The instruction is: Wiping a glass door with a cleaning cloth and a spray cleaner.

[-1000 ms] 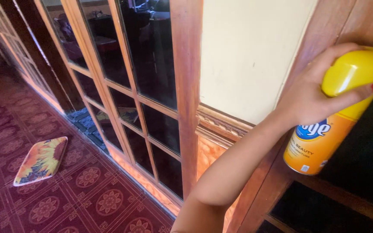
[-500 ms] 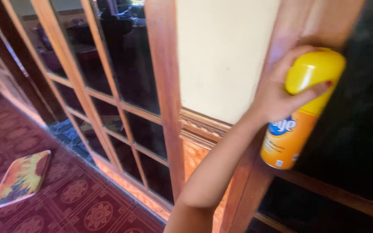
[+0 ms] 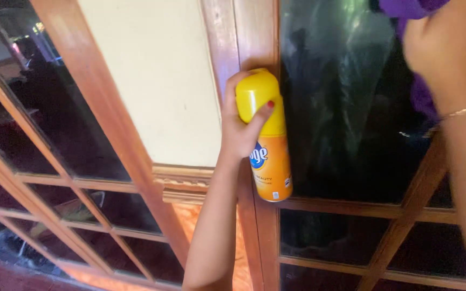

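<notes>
Gripping one spray can, left hand.

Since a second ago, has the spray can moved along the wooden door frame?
Cannot tell: the spray can in the left hand sits beside the same wooden frame post; mostly the camera swung right.

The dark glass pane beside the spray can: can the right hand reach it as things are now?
Probably yes. The right hand, holding a purple cloth, is raised directly before the dark glass pane, and nothing stands between them.
</notes>
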